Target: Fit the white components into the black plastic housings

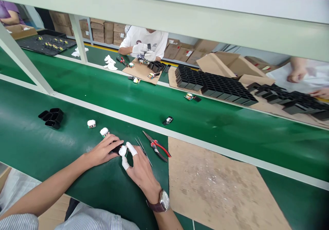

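My left hand (105,149) is closed around a small black plastic case (117,149) lying on its side, partly hidden by my fingers. At the mouth of the case is a small circuit board with a white lump on it (122,150). My right hand (141,170), with white finger cots on thumb and index finger, pinches this board from either side. Just beyond my left fingers sits another white-topped circuit board (104,131), and a similar board (91,123) stands farther left. Metal tweezers (144,150) and red-handled pliers (156,145) lie right of my hands.
Several black cases (52,117) stand at the left. A cardboard sheet (218,185) covers the bench at the right. Across the green belt (144,100), which carries several small parts, a gloved co-worker (145,45) sits near rows of black cases (221,88). A shelf beam (164,14) crosses above.
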Demonstrator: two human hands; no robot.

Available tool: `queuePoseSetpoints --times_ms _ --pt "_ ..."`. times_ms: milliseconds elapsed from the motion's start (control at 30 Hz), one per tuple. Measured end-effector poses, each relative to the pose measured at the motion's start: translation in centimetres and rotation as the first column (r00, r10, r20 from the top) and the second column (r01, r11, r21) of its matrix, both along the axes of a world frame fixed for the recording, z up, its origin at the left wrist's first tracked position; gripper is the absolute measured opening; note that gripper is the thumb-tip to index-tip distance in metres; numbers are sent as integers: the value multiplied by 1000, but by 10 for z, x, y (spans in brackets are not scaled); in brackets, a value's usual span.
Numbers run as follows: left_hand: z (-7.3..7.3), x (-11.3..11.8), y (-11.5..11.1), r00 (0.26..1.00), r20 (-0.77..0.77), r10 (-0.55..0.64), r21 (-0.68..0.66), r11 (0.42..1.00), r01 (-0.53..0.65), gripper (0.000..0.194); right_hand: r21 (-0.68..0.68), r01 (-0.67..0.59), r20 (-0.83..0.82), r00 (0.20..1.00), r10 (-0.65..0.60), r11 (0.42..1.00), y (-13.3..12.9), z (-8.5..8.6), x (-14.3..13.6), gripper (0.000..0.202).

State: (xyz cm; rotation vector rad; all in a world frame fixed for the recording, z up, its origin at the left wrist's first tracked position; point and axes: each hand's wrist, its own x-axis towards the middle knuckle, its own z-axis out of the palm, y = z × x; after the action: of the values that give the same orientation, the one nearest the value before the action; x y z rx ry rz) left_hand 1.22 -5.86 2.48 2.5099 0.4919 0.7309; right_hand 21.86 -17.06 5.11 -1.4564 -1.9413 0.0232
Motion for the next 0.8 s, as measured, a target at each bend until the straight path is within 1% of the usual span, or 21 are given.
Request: queuePoseSetpoints --times_ms 267,333,433,500,633,667,800 --pt "4 3 -4 1000 -19 -13 -31 999 13 54 -22 -9 36 999 10 1000 0 0 -2 51" --pt "5 3 -5 1000 -21 -21 -52 998 20 55 -21 -6 26 1000 7 1000 -1 1 -1 52" --pt "3 4 -5 1000 -1 -23 -111 994 23 58 -3 -27 -31 999 27 1000 -1 1 2 53" --pt "2 4 -4 1000 19 -24 -167 986 27 59 30 -53 -66 996 55 998 -1 0 5 46" --pt "0 4 -4 999 20 -31 -249 968 35 57 80 -97 -73 992 103 992 -1 -2 7 16" --pt "0 4 -3 999 19 -33 -261 965 37 56 68 -106 -68 992 110 992 0 -2 7 13" --pt "0 2 -2 998 37 -47 -294 954 55 52 -17 -102 -2 995 102 995 1 1 -1 13"
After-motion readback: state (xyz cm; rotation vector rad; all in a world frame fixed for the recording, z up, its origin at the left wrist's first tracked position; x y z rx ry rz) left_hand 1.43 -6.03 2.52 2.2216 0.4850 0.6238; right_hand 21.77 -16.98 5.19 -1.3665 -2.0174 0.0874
